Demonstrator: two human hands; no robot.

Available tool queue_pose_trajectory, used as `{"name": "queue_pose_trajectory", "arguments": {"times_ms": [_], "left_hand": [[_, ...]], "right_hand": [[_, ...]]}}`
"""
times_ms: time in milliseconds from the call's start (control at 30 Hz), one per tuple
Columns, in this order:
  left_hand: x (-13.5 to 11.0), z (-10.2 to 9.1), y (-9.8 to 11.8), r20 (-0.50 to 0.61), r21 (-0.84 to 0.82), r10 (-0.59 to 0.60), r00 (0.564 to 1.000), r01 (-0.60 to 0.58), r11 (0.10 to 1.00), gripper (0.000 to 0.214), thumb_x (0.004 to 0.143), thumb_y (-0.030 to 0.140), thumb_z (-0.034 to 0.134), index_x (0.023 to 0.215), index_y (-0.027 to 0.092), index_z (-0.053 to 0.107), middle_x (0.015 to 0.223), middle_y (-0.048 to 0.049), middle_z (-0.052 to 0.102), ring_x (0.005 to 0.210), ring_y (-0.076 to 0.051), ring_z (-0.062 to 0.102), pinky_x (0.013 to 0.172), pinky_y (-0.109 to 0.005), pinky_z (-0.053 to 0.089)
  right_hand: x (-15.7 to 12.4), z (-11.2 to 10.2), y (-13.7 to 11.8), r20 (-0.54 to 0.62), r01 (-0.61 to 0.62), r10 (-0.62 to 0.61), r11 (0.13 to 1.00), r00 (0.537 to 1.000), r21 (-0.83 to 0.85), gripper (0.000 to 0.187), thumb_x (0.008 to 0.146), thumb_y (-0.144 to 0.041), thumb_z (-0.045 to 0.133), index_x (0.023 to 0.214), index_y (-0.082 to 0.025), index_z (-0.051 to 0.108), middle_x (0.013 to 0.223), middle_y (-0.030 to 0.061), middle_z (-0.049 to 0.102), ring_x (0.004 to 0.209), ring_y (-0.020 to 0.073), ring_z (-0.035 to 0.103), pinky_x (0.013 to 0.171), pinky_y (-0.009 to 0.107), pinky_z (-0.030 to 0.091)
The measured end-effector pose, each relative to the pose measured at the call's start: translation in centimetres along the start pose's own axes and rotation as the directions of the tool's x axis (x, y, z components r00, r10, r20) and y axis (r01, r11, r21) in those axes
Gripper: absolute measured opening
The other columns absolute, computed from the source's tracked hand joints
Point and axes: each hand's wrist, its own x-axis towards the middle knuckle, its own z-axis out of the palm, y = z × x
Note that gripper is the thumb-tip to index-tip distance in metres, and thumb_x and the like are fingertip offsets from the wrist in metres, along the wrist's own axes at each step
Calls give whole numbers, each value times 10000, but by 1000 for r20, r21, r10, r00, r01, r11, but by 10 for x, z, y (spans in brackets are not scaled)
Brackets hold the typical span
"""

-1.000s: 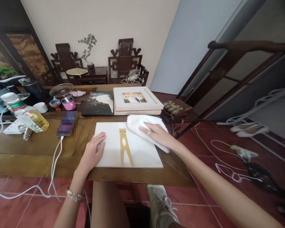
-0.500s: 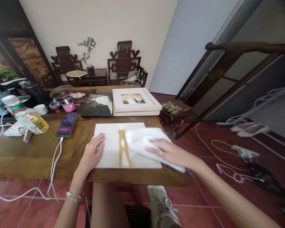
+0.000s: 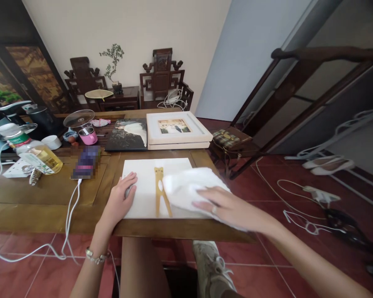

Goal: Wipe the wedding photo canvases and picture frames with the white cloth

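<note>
A white board (image 3: 144, 194), a frame's back with a gold stand (image 3: 159, 191) fixed down its middle, lies flat on the wooden table (image 3: 46, 192). My left hand (image 3: 119, 200) rests flat on the board's left edge, fingers stretched out. My right hand (image 3: 228, 207) presses a white cloth (image 3: 189, 188) onto the board's near right corner, fingers lying flat on the cloth.
Behind the board lie a white framed photo (image 3: 177, 130) and a dark photo print (image 3: 127, 134). To the left are a phone (image 3: 86, 163) with white cable, a bottle of yellow liquid (image 3: 37, 155), a pink cup (image 3: 89, 135). A brown bag (image 3: 231, 140) and cables lie at right.
My right hand has slid the cloth from the board's far right corner down to its near right corner. The left hand has stayed on the left edge.
</note>
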Motion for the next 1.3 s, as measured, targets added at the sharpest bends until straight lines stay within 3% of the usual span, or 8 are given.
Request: {"name": "queue_pose_trajectory", "arguments": {"times_ms": [200, 400, 633, 767, 867, 1067, 1167, 1300], "left_hand": [[0, 1, -1, -3, 4, 6, 1000, -6, 1000, 312, 902, 268, 461, 1128, 174, 654, 1300, -121, 598, 1268, -237, 507, 1129, -499, 284], [0, 0, 0, -2, 4, 0, 1000, 0, 1000, 308, 901, 267, 459, 1120, 174, 656, 1291, -123, 604, 1267, -238, 508, 1125, -503, 293], [0, 0, 0, -14, 1, 6, 1000, -6, 1000, 303, 902, 272, 465, 1119, 185, 658, 1286, -112, 610, 1260, -234, 516, 1122, -490, 308], [0, 0, 1, -3, 1, 1, 1000, -1, 1000, 307, 904, 270, 461, 1123, 180, 656, 1291, -114, 606, 1266, -234, 510, 1127, -491, 297], [0, 0, 1, -2, 0, -3, 1000, 3, 1000, 306, 903, 264, 460, 1124, 182, 655, 1297, -115, 601, 1269, -232, 507, 1130, -497, 287], [0, 1, 1, -7, -5, 4, 1000, -4, 1000, 306, 900, 257, 462, 1127, 186, 653, 1292, -111, 606, 1269, -232, 506, 1131, -497, 283], [0, 1, -1, -6, 1, 5, 1000, -5, 1000, 310, 895, 252, 466, 1133, 180, 651, 1298, -114, 600, 1270, -233, 505, 1131, -492, 285], [0, 1, -2, 14, 22, -3, 1000, 3, 1000, 351, 895, 253, 461, 1194, 159, 618, 1323, -124, 578, 1285, -229, 489, 1140, -480, 274]], "right_hand": [[-40, -9, -21, 263, -16, 11, 1000, 965, 16, 437, 882, -583, 395, 905, -260, 690, 1009, 79, 683, 951, 282, 613, 877, 397, 466], [29, -20, 3, 41, -22, 22, 1000, 999, 17, 515, 840, -600, 438, 1092, -206, 654, 1233, 124, 617, 1150, 342, 529, 980, 450, 389], [103, -30, 14, -145, 102, -91, 993, 985, 67, 403, 890, -532, 387, 825, -202, 609, 909, 55, 679, 881, 265, 595, 830, 402, 442], [73, -16, 6, -132, 79, -80, 997, 988, -17, 423, 893, -539, 367, 803, -211, 618, 892, 83, 677, 923, 298, 592, 858, 433, 437], [27, 0, -6, -104, 37, -42, 998, 994, -52, 447, 892, -548, 352, 954, -226, 654, 1139, 124, 650, 1130, 345, 526, 946, 489, 403], [-40, 10, -26, 111, 26, -28, 999, 993, 21, 376, 880, -538, 423, 1001, -302, 690, 1281, 94, 590, 1239, 337, 467, 979, 490, 403], [-26, 4, -22, 96, 30, -32, 999, 995, 18, 378, 881, -537, 415, 969, -281, 679, 1095, 108, 660, 1092, 321, 554, 919, 456, 433], [39, -4, -7, -73, 102, -103, 995, 992, -21, 434, 898, -549, 340, 731, -235, 589, 787, 73, 642, 831, 271, 581, 797, 392, 440]]}}
